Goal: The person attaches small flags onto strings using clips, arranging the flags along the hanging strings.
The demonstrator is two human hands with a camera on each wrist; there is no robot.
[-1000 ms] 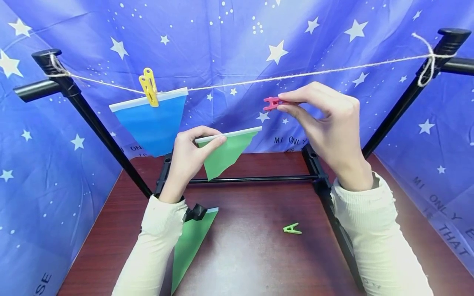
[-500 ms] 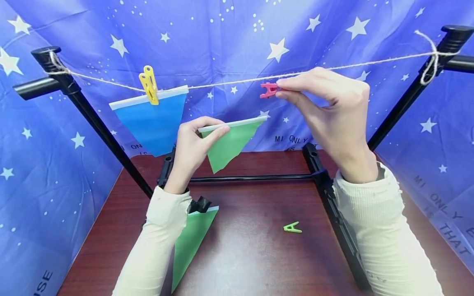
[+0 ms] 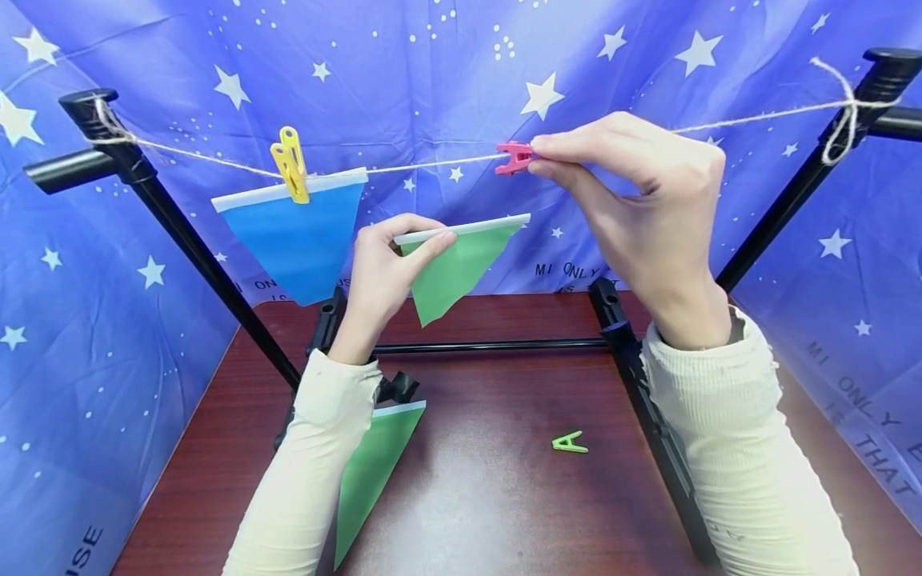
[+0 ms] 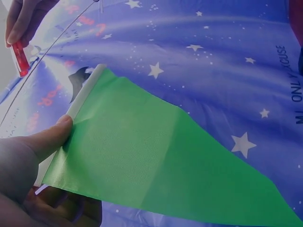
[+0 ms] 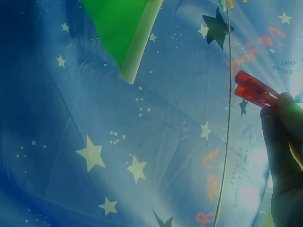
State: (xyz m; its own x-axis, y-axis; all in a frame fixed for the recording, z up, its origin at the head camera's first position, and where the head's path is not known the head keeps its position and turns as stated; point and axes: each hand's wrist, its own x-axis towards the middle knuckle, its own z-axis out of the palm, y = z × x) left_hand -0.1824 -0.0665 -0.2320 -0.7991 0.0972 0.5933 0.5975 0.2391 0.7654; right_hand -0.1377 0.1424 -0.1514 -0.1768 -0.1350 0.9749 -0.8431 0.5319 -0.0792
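My left hand (image 3: 385,260) pinches a green pennant flag (image 3: 461,268) at the left end of its white top band, thumb in front. The flag hangs below the string (image 3: 425,166), its point downward. With thumb and fingertips, my right hand (image 3: 648,192) pinches a pink clothespin (image 3: 515,158) by its handle ends. In the head view the clothespin overlaps the string; the right wrist view shows the red-looking clothespin (image 5: 255,90) close beside the line. To the left, a yellow clothespin (image 3: 291,166) fastens a blue flag (image 3: 295,244) to the string.
Black posts (image 3: 194,240) at both sides carry the string, joined low by a black crossbar (image 3: 490,346). A light green clothespin (image 3: 569,442) lies on the dark wooden table (image 3: 490,512). Another green flag (image 3: 374,472) lies partly behind my left sleeve. Starry blue cloth (image 3: 461,64) surrounds the table.
My left hand has raised the green flag and shifted it slightly right. My right hand has lifted the pink clothespin from below the string up to its level, moving slightly left.
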